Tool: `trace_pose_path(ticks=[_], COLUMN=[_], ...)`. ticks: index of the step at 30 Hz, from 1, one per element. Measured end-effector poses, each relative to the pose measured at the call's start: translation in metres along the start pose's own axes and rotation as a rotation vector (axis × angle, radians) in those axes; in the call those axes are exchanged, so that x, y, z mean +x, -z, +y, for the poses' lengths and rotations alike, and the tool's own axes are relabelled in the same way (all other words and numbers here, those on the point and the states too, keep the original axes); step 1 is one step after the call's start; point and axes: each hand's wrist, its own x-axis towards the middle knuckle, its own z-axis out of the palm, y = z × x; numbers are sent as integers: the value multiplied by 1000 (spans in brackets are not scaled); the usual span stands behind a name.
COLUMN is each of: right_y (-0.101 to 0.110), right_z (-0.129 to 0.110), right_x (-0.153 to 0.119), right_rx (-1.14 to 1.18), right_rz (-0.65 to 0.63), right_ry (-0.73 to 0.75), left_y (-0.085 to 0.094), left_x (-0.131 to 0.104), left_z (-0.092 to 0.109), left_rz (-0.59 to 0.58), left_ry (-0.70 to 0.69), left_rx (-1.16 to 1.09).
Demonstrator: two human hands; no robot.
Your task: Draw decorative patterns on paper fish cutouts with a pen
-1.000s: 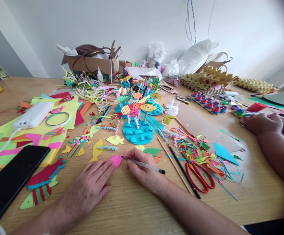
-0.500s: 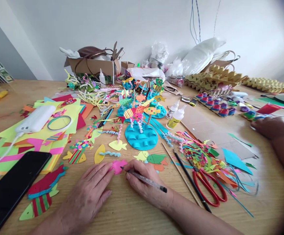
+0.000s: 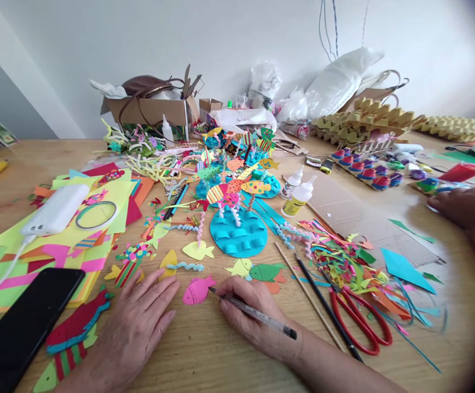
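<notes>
A pink paper fish (image 3: pixel 196 291) with drawn dark lines lies on the table between my hands. My right hand (image 3: pixel 251 314) grips a pen (image 3: pixel 257 315), its tip at the fish's tail. Flat on the table to the left of the fish rests my left hand (image 3: pixel 139 316), fingers stretched, holding nothing. Its fingertips are near a yellow paper piece (image 3: pixel 168 263) with a twisted blue pipe cleaner and partly cover a striped fish (image 3: pixel 128 273). Beyond the pink fish are a pale yellow fish (image 3: pixel 198 250) and a green fish (image 3: pixel 266 272).
Red-handled scissors (image 3: pixel 362 322), a wooden stick (image 3: pixel 308 297) and paper scraps (image 3: pixel 352 267) lie at the right. A phone (image 3: pixel 28 327) and coloured paper sheets (image 3: pixel 118 218) are at the left. Glue bottles (image 3: pixel 298 197) stand behind a blue disc (image 3: pixel 238 234). Another person's hand (image 3: pixel 464 204) rests far right.
My left hand has come off the pink fish and moved left, uncovering its head. The pen is still in my right hand, now at the fish's tail. The view has shifted slightly.
</notes>
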Motion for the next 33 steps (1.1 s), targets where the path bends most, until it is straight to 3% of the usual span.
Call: trace_pose_path(ticks=[4, 9, 22, 33], right_y=[-1, -4, -9, -9], right_z=[0, 1, -3, -7], right_x=[3, 5, 9, 7], right_rx=[41, 104, 87, 156], right_rz=[-2, 13, 57, 72], right_ry=[-1, -38, -112, -172], left_y=[6, 10, 5, 4], left_x=[2, 6, 1, 1], left_z=[3, 17, 28, 31], left_rz=[23, 46, -3, 65], left_ry=[17, -67, -98, -105], left_rx=[-81, -182, -147, -154])
